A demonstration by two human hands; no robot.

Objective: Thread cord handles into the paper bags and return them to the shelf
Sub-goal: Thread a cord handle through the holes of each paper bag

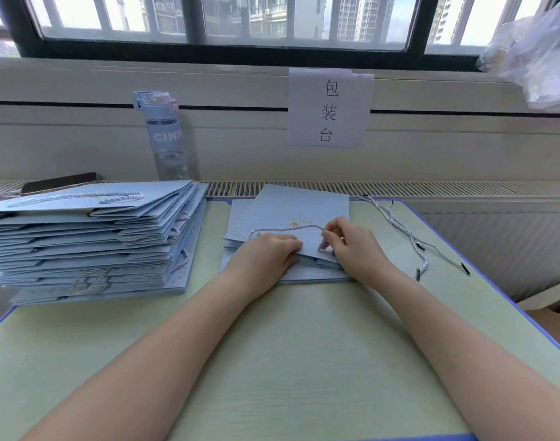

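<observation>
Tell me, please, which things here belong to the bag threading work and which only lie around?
Job: blue paper bag, held by the left hand; cord handle, pinched by the right hand; loose cords; stack of bags.
Lying about: water bottle; phone; paper sign; clear plastic bags.

We see bright daylight pouring in through the window (119,17) at the top, its sky patches washed out to white. The table (304,361) is evenly lit, with faint, soft shadows. Thin dark shadows sit between the layers of the stack of paper bags (91,243). Wide-angle distortion bends the table's edges, and the corners look slightly soft.
</observation>
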